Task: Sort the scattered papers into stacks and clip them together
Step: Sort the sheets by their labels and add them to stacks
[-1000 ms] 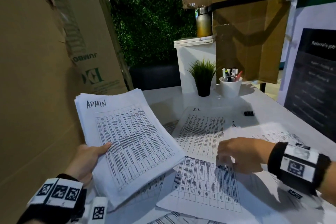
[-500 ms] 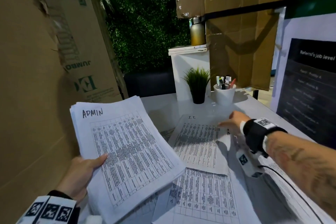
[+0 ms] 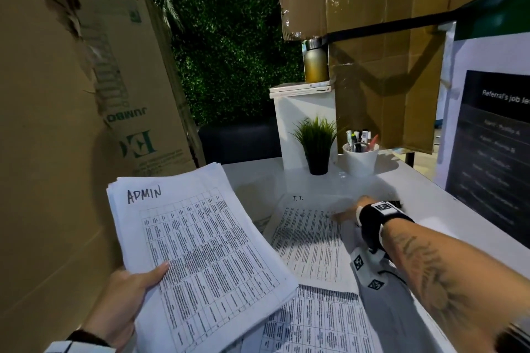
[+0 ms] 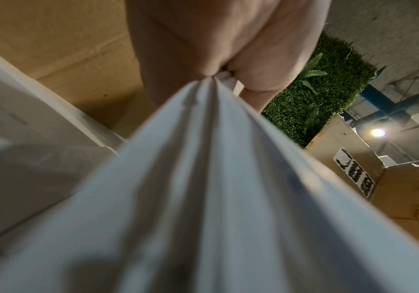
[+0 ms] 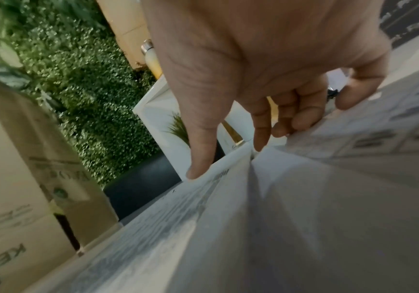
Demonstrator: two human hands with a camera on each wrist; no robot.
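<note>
My left hand [image 3: 129, 292] grips a thick stack of printed sheets marked ADMIN [image 3: 200, 252], thumb on top, held tilted above the table's left side. The left wrist view shows that stack [image 4: 203, 198] fanning out from the hand [image 4: 215, 49]. My right hand [image 3: 345, 215] reaches forward to the right edge of a sheet marked I.T. [image 3: 307, 238] lying on the table. In the right wrist view the thumb [image 5: 198, 170] presses on this sheet [image 5: 178, 208] and the forefinger dips behind its edge. A black binder clip [image 3: 397, 204] lies just beyond the wrist.
More printed sheets [image 3: 315, 324] lie spread on the white table [image 3: 258, 178]. At the back stand a potted plant [image 3: 317, 146], a white pen cup [image 3: 360, 160] and a white box [image 3: 298, 123]. Cardboard [image 3: 57, 123] walls the left; a dark sign [image 3: 493, 152] stands right.
My right hand left the near sheets, reached far forward toward the clip, then drew slightly back to the I.T. sheet's edge. The ADMIN stack stays in my left hand.
</note>
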